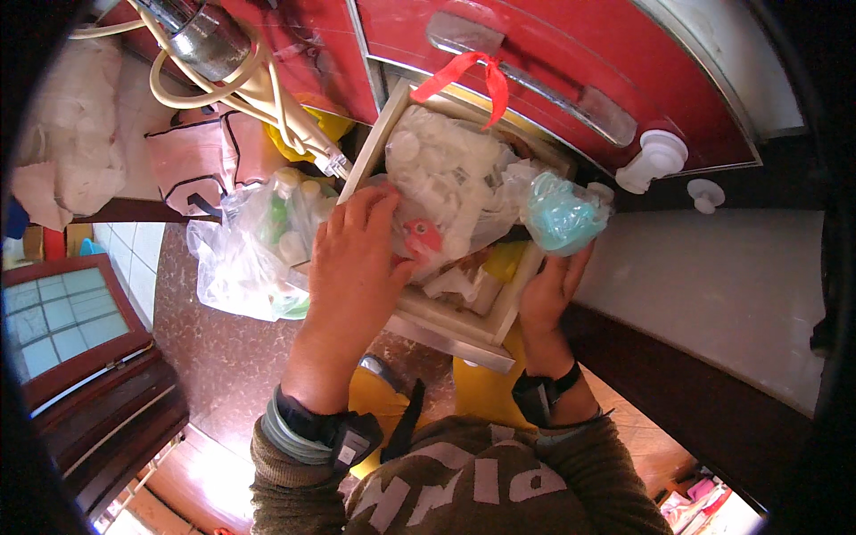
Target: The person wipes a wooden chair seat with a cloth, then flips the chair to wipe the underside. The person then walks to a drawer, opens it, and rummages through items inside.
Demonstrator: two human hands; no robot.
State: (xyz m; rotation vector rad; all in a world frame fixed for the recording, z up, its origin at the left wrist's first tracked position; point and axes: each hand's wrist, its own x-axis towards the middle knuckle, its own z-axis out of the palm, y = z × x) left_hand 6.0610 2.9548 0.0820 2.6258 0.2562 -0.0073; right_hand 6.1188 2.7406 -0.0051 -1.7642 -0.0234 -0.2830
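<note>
An open wooden drawer [461, 321] holds clear plastic bags [455, 167] with white items inside. My left hand [361, 241] lies over the drawer's left side, its fingers on a transparent bag that shows a red and white item [421, 237]. My right hand [552, 287] is at the drawer's right side, its fingers partly hidden behind a clear bag with turquoise contents [565, 212], which it touches; whether it grips the bag is unclear. A yellow item [505, 261] and a white piece [455, 286] lie in the drawer's near part.
Above the drawer is a red cabinet front [568, 60] with a metal handle [535, 90] and red ribbon [495, 80]. Left are a plastic bag of bottles [267, 234], a pink fabric bag [194, 154] and a cream cable [274, 100]. A pale surface [702, 281] lies right.
</note>
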